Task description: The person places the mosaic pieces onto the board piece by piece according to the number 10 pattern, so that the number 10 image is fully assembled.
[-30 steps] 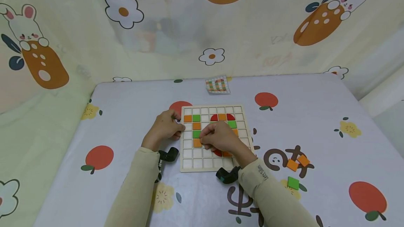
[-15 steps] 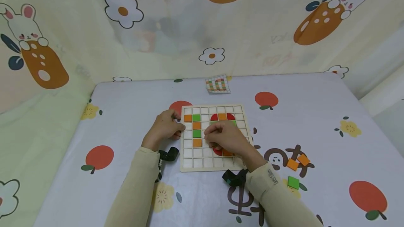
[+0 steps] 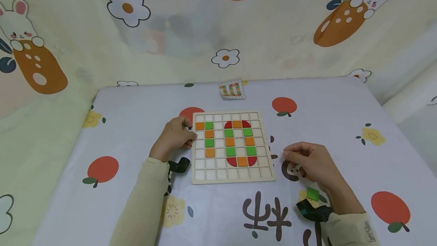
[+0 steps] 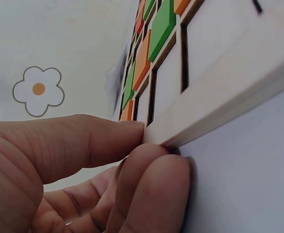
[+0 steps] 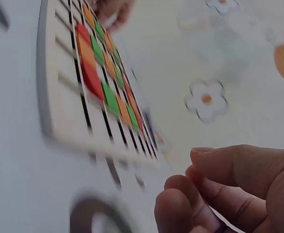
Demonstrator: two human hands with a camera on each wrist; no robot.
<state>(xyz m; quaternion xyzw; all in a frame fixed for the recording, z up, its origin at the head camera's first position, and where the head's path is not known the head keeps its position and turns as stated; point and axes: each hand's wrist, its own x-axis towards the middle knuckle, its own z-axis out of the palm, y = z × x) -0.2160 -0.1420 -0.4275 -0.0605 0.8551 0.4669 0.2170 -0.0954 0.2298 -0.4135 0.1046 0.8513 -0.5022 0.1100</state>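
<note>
A wooden grid board lies on the table, with orange, green and red tiles filling some of its squares. Orange and green tiles form a group at its left, while a ring of tiles with rounded red corners sits right of centre. My left hand holds the board's left edge; the left wrist view has the thumb against the rim and fingertips at its side. Right of the board, my right hand hovers with loosely curled fingers, nothing visible between them. Below it lies a loose green tile; loose orange ones are mostly hidden.
A small card with a printed coloured grid lies near the table's back edge. The cloth on the table carries printed fruit, flowers and lettering. Behind the table hangs a patterned curtain. Black wrist-worn devices sit at both cuffs.
My right hand has moved from over the board to the right, near the loose tiles, uncovering the ring of tiles. My left hand stays at the board's edge. The head view has shifted slightly.
</note>
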